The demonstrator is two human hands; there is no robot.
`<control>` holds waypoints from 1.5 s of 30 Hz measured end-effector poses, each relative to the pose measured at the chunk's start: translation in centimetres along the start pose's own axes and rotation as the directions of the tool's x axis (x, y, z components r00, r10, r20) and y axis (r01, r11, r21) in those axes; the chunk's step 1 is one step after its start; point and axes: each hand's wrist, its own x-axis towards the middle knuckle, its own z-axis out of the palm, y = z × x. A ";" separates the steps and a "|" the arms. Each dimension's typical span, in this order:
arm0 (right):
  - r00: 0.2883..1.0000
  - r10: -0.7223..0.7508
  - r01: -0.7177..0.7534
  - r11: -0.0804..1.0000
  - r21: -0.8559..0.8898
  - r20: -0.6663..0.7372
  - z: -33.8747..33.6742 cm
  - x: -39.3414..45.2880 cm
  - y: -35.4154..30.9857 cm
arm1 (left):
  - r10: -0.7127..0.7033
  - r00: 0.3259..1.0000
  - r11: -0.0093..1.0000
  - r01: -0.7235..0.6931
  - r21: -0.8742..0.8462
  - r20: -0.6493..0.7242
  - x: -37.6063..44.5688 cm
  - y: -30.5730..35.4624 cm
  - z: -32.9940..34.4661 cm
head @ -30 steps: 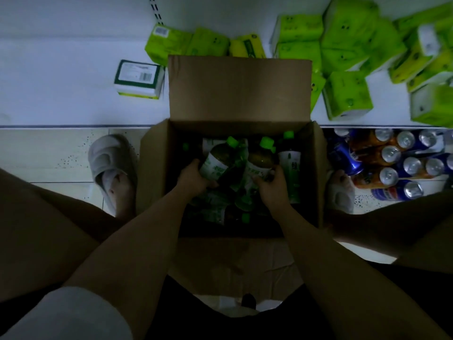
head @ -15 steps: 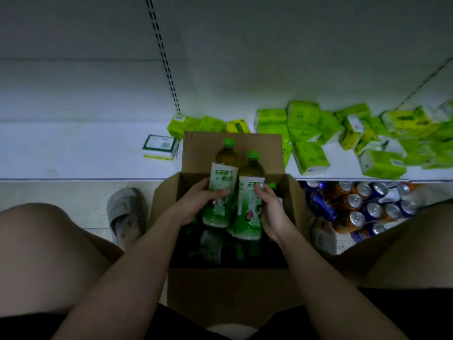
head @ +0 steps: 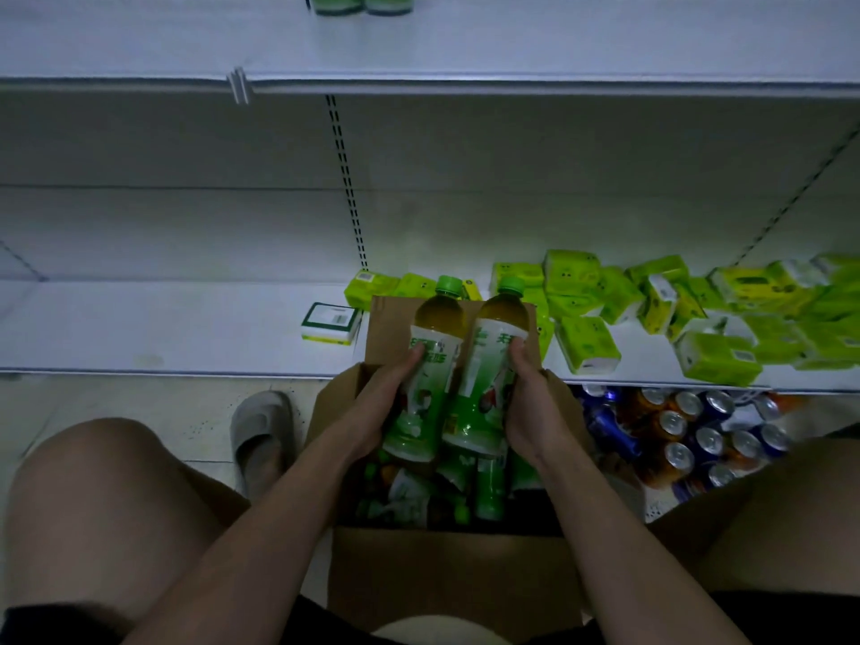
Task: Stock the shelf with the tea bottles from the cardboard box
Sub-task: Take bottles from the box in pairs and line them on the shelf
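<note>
chg: 2 bottles raised higher over box vs 0.5 s ago, upper shelf (head: 465,48) now in view | left hand (head: 379,412) grip round left bottle (head: 430,370), right hand (head: 530,412) grip round right bottle (head: 488,365) | box (head: 456,579): more bottles inside, count unclear | upper shelf: 2 bottle bases

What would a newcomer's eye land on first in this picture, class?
Two green-capped tea bottles, one in the left hand, the other in the right hand, are held above the open brown cardboard box. Bright green tissue packs clutter the white bottom shelf behind.
</note>
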 end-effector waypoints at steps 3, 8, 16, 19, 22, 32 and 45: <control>0.999 -0.038 0.038 0.999 -0.001 0.034 0.4 -0.7 -0.6 | 0.010 1.000 1.000 -0.010 0.004 -0.006 -0.4 0.2 0.3; 0.994 -0.060 0.065 0.997 -0.045 0.094 1.8 -1.2 -3.4 | 0.069 0.996 0.997 -0.071 0.023 0.061 -1.0 3.4 1.6; 0.961 -0.201 0.248 0.931 -0.269 0.192 8.7 -3.1 -12.8 | 0.358 0.922 0.915 -0.378 0.139 0.146 -4.0 15.2 5.0; 0.938 -0.292 0.336 0.899 -0.280 0.189 11.3 -4.0 -16.2 | 0.440 0.884 0.878 -0.460 0.132 0.158 -4.7 18.8 5.4; 0.904 -0.386 0.423 0.864 -0.271 0.183 13.4 -4.8 -18.8 | 0.537 0.831 0.823 -0.554 0.125 0.147 -5.2 22.6 5.8; 0.841 -0.468 0.537 0.789 -0.300 0.272 18.0 -5.3 -26.1 | 0.725 0.684 0.660 -0.723 0.203 0.079 -5.7 33.5 8.1; 0.637 -0.717 0.758 0.517 -0.398 0.282 19.7 1.4 -31.4 | 0.699 0.715 0.679 -0.669 0.302 0.012 0.8 37.5 7.4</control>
